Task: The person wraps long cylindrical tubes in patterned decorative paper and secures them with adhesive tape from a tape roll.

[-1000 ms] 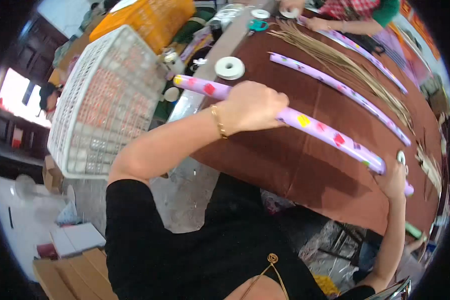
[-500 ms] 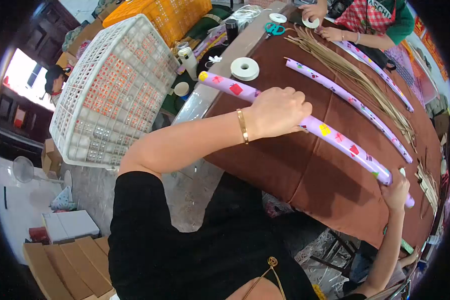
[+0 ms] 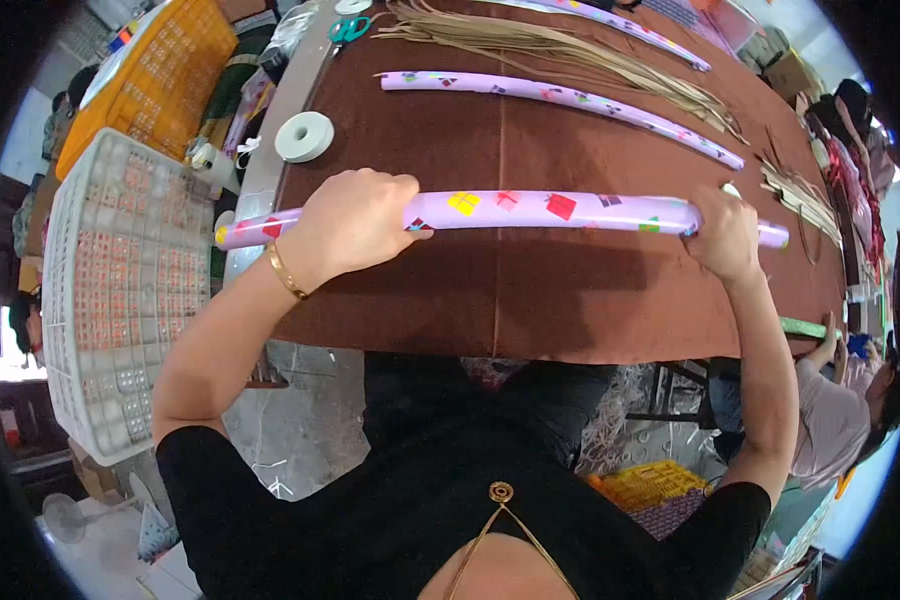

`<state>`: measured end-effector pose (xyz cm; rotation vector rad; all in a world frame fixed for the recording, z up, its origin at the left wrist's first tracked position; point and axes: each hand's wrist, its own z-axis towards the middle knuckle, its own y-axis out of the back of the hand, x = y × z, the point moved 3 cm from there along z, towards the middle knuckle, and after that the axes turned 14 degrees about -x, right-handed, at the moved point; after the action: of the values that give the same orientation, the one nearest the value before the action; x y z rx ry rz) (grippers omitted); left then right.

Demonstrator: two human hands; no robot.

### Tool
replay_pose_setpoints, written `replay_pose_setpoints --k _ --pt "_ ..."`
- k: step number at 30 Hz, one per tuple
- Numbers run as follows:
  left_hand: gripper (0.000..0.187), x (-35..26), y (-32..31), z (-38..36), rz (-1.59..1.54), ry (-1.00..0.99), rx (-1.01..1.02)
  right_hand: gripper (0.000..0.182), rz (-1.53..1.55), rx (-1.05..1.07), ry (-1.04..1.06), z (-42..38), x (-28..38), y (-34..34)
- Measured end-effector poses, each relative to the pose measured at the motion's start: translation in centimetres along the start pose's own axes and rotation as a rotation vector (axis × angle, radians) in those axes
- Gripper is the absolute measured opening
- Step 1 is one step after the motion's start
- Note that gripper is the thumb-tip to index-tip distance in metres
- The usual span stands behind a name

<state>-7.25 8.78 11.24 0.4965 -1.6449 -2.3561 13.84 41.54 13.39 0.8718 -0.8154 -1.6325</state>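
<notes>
My left hand [image 3: 355, 225] is wrapped round a long lilac roll of wrapping paper [image 3: 560, 210] printed with colourful gift boxes. Near its other end my right hand [image 3: 727, 237] is closed round the same roll. The roll lies nearly level across my view, above the near part of the brown cloth [image 3: 420, 300]; both its ends stick out past my hands. Just above my right hand shows a small white piece [image 3: 732, 190], partly hidden. Farther back, a second lilac roll [image 3: 570, 97] lies on the cloth.
A white tape roll [image 3: 304, 137] and teal scissors [image 3: 349, 30] lie toward the left edge. Brown paper strips [image 3: 570, 60] and a third lilac roll [image 3: 620, 25] are at the back. A white crate [image 3: 65, 330] stands left; a person [image 3: 840, 420] sits at right.
The view has turned, and the held roll, slanting down to the right before, now lies about level. Both hands keep hold of it. The co-worker at the far side has left the view.
</notes>
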Motion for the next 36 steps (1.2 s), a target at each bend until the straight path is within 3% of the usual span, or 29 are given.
replay_pose_setpoints --k 2,5,7,11,13,18,26,30,32,36 --pt "0.03 0.2 -0.3 -0.1 -0.061 0.047 0.121 0.015 -0.028 -0.042 0.049 0.4 -0.2 0.3" --pt "0.025 1.0 -0.2 -0.5 0.1 -0.059 -0.145 0.015 0.064 0.108 -0.04 0.0 1.2 0.5" --pt "0.025 1.1 0.1 -0.6 0.146 -0.104 -0.218 0.014 0.152 0.193 -0.078 -0.2 1.6 0.2" --pt "0.02 0.5 -0.9 -2.0 0.232 -0.18 -0.376 0.016 0.185 0.152 -0.023 -1.4 1.0 -1.1" --pt "0.013 -0.3 -1.8 -3.4 0.272 -0.222 -0.451 0.019 0.109 0.035 0.014 -3.4 1.2 -2.2" --pt "0.012 -1.6 -4.4 -7.6 0.243 -0.216 -0.521 0.061 0.185 -0.113 0.146 -7.4 4.2 -2.8" --pt "0.045 -2.7 -5.7 -11.3 0.025 -0.113 -0.338 0.058 0.177 -0.05 0.111 -11.7 6.3 -3.1" --pt "0.041 -2.5 -6.0 -11.3 -0.04 -0.133 -0.265 0.05 0.225 0.128 -0.022 -13.2 5.9 -3.7" --pt "0.037 -2.3 -6.0 -11.2 -0.023 -0.115 -0.211 0.046 0.208 -0.009 0.051 -12.0 6.9 -3.3" --pt "0.042 -2.0 -6.5 -11.4 -0.002 -0.105 -0.189 0.039 0.207 -0.057 0.103 -10.9 7.5 -3.3"
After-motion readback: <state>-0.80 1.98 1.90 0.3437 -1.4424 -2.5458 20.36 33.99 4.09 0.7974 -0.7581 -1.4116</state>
